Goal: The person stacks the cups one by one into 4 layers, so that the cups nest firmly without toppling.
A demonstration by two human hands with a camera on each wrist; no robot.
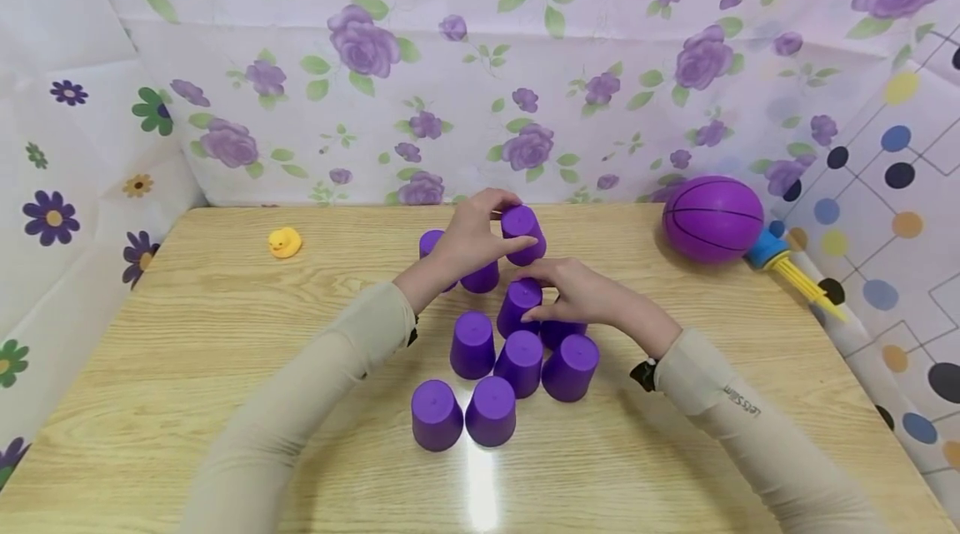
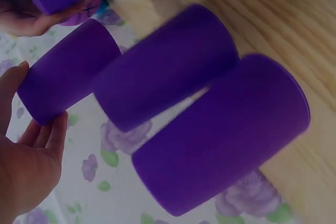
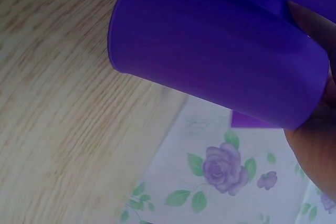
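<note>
A purple cup [image 1: 522, 232], upside down, is held raised above the far cups by the left hand [image 1: 474, 236], fingers curled round its wall so it stays level. Just below, the right hand [image 1: 577, 291] grasps another inverted cup [image 1: 519, 303] at its top, steadying it among the cluster of purple cups [image 1: 495, 384] on the desk [image 1: 225, 351]. A yellow duck [image 1: 285, 242] and a purple ball [image 1: 712, 218] sit well apart.

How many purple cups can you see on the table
At least 10: two at the front, three behind them, two under the right hand, three at the left hand; hands may hide more.
</note>
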